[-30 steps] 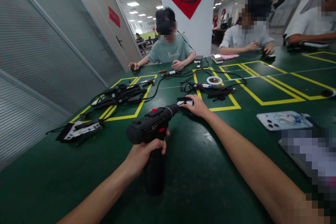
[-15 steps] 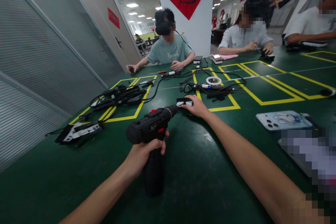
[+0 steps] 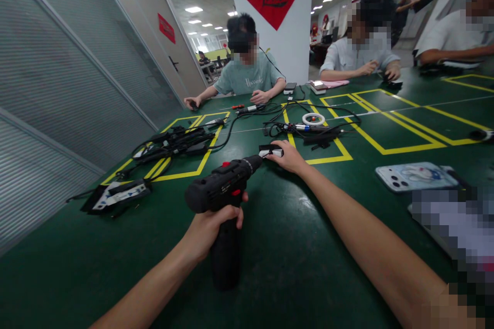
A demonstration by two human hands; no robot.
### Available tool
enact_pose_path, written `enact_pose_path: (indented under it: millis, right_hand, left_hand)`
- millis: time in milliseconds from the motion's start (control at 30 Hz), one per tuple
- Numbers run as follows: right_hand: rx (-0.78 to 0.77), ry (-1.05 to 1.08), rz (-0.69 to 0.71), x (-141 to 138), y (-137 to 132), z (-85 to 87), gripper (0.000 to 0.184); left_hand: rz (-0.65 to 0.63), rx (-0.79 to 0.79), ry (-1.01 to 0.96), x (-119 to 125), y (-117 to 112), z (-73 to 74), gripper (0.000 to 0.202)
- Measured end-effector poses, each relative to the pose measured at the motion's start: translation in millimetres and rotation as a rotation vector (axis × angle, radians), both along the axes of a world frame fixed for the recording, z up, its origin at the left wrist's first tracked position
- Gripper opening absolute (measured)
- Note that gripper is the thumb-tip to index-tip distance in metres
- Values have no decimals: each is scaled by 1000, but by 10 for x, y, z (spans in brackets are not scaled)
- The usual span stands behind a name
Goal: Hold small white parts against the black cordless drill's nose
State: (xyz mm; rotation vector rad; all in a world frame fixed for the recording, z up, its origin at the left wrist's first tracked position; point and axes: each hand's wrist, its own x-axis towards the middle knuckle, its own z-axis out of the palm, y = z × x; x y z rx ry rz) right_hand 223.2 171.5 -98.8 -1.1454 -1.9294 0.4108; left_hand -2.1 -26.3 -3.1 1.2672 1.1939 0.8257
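My left hand [image 3: 210, 229] is wrapped round the grip of a black cordless drill [image 3: 218, 185] with red buttons. The drill stands upright on its handle side, its chuck pointing away and to the right. Its tip meets a small black-and-white block-shaped part [image 3: 270, 151], which my right hand [image 3: 287, 157] grips from the right, close to the table. Whether the bit touches a screw there is too small to tell. The fingers of my right hand are partly hidden behind the part.
Tangled black cables [image 3: 177, 141] lie on the left, with a black-and-white piece [image 3: 119, 193] before them. Further off are a white tape roll [image 3: 313, 119] and a cabled pen-like tool [image 3: 303, 127]. A phone [image 3: 417, 176] rests at right. People sit across the green table [image 3: 293, 267].
Both hands, the drill and the held part stay almost in place. The view has shifted very slightly.
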Motion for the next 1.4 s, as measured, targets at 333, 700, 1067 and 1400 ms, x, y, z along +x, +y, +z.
enact_pose_path:
  millis: [333, 700, 1067, 1400]
  right_hand:
    - [-7, 5, 8, 2, -7, 8, 50]
    - [-9, 16, 7, -7, -11, 9, 49]
    - [-13, 11, 7, -5, 6, -1, 51]
    - [-6, 13, 6, -2, 3, -6, 51]
  left_hand:
    - [27, -10, -27, 32, -7, 27, 42]
    - [32, 2, -6, 45, -5, 40, 39]
    - [40, 21, 28, 62, -12, 53, 29]
    - [43, 1, 18, 45, -4, 37, 17]
